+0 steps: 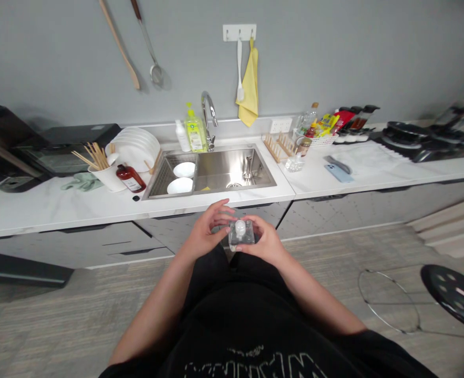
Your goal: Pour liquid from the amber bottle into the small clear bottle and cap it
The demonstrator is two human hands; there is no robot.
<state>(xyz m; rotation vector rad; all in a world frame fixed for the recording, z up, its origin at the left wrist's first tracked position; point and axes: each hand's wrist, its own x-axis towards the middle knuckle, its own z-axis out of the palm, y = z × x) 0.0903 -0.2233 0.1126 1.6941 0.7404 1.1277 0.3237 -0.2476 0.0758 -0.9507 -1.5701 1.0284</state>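
Observation:
In front of my body, below the counter's edge, my right hand (264,241) grips a square clear glass bottle (241,239) with a rounded whitish top. Thumb and fingers hold it from the right side. My left hand (211,228) is on the bottle's other side, its fingers apart and curved. The left thumb reaches the bottle's edge; whether it touches the glass I cannot tell. A similar clear glass container (294,164) stands on the counter, right of the sink.
The sink (216,173) holds white bowls (180,185). To its left are a brown bottle (131,178), white plates (139,149) and a chopstick holder (107,178). Rightward lie a wooden rack (277,147), a phone (339,173) and a stove (409,142). A black stool (458,294) stands at right.

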